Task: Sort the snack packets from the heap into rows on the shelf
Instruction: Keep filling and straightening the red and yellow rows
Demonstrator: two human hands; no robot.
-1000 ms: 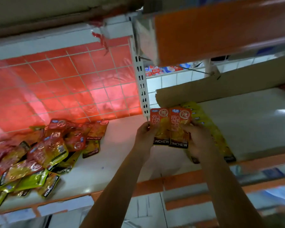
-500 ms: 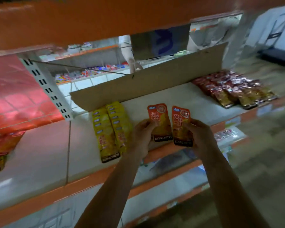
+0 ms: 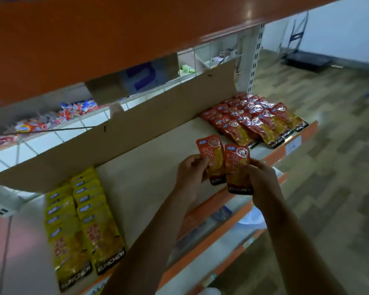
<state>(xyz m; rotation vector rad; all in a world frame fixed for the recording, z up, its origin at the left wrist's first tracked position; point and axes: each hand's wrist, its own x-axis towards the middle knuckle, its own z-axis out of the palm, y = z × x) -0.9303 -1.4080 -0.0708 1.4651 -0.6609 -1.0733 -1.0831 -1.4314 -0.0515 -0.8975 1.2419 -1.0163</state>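
Note:
Two red snack packets are held side by side above the white shelf (image 3: 149, 179). My left hand (image 3: 189, 173) pinches the left red packet (image 3: 212, 158) at its left edge. My right hand (image 3: 259, 179) grips the right red packet (image 3: 237, 165) at its lower right. Rows of red packets (image 3: 256, 120) lie at the shelf's far right end. Two rows of yellow packets (image 3: 81, 222) lie at the left. The heap is out of view.
A brown cardboard strip (image 3: 124, 137) stands along the back of the shelf. An orange shelf (image 3: 115, 35) hangs overhead. The orange front edge (image 3: 271, 156) borders the shelf, with lower shelves below. Wood-pattern floor (image 3: 328, 167) lies to the right.
My view and both hands have swung right along the shelf, away from the heap at the left. The two red packets moved past the yellow rows toward the red rows.

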